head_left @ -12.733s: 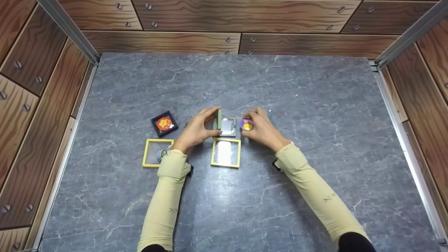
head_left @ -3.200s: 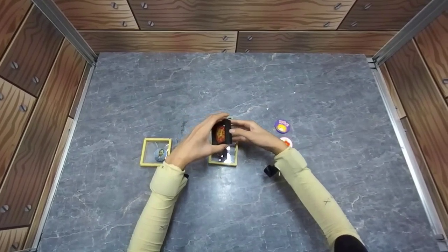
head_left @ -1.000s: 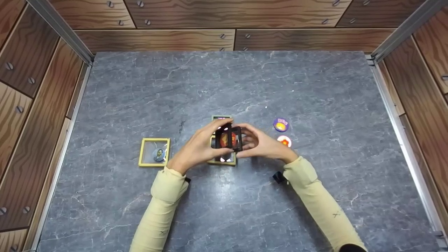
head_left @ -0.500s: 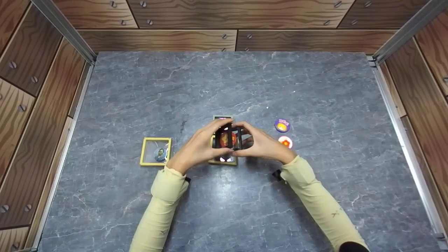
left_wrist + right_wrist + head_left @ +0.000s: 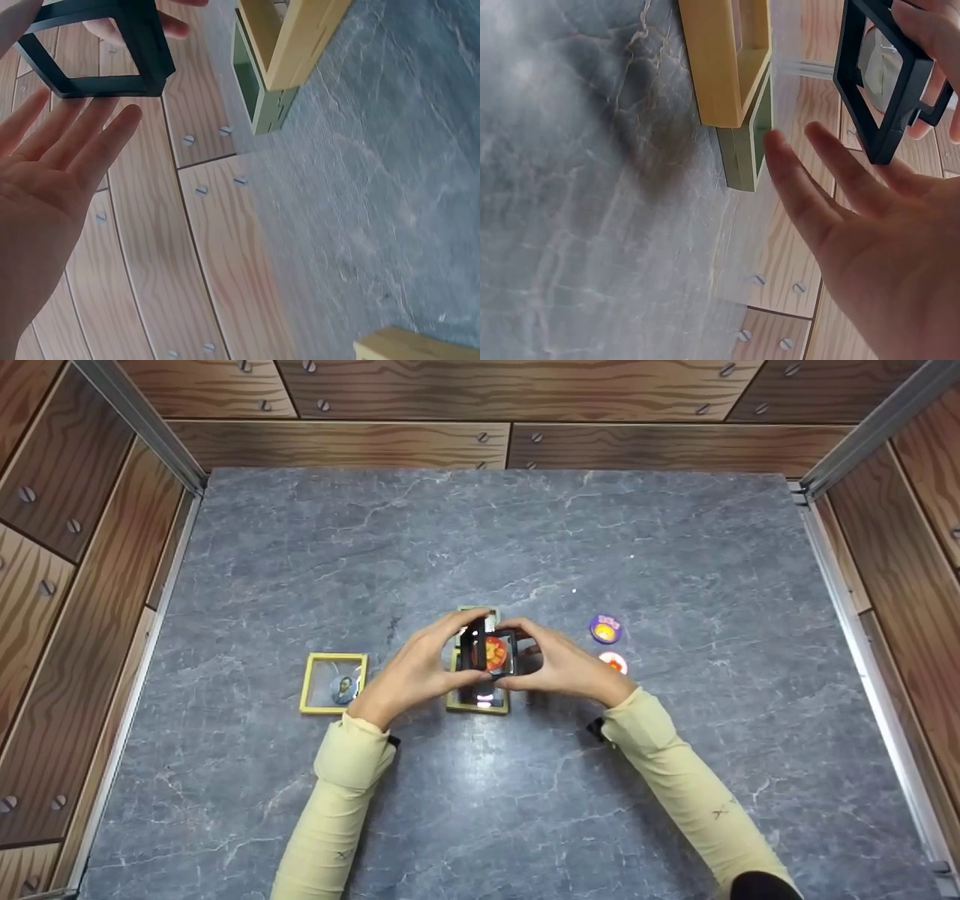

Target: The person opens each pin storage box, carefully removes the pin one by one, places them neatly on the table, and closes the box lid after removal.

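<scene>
Over the central yellow frame [image 5: 478,709], with left hand [image 5: 416,666] and right hand [image 5: 564,666] fingers clamped on the black case [image 5: 474,649], I expect light, stiff plastic, best held by its rims.

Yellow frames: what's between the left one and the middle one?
In the head view, the left hand crosses above that stretch; grey tabletop shows beside it.

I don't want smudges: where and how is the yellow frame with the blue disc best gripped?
Probably across the upper and lower borders of the yellow frame, coming from the left: it lies flat, its left end is free, the left hand is to its right, and the blue disc sits right of centre.
</scene>
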A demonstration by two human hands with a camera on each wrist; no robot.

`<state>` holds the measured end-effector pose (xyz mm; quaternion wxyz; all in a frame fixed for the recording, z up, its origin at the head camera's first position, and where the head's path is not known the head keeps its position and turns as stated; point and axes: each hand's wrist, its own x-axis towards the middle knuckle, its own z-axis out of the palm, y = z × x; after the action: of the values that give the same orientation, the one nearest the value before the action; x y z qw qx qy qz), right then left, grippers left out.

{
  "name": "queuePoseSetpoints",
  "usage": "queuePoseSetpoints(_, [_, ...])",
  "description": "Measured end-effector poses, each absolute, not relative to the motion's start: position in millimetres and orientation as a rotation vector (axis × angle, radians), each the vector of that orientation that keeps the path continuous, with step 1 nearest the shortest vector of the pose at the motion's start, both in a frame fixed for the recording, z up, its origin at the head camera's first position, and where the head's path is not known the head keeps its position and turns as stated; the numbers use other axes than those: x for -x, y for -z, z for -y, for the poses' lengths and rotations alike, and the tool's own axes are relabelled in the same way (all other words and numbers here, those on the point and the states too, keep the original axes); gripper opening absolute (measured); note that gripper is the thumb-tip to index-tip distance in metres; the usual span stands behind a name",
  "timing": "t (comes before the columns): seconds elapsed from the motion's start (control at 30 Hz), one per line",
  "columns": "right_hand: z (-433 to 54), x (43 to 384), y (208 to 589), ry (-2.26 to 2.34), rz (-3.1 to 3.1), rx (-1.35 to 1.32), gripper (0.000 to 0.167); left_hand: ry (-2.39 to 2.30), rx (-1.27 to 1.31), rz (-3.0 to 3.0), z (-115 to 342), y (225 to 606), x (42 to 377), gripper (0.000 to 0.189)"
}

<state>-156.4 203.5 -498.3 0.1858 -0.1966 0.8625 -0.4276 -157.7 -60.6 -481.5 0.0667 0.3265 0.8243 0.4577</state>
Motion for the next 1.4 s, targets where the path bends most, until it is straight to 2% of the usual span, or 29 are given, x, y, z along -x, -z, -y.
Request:
queuePoseSetpoints(0.37, [-191,177,493,0.973,-2.584,0.725,0.084,-1.382,-0.856,-2.602,87,474,165,0.091])
queuePoseSetpoints(0.7, [-155,196,490,0.689,-2.742,0.813,0.083,-1.314,-0.734,-2.602,111,466,179,0.085])
queuePoseSetpoints(1.03, [-115,216,491,0.709,-2.76,0.869,0.081,-1.268,-0.618,-2.646,123,465,193,0.087])
queuePoseSetpoints(1.4, [-95,232,498,0.603,-2.747,0.866,0.076,-1.3,-0.551,-2.649,130,479,202,0.086])
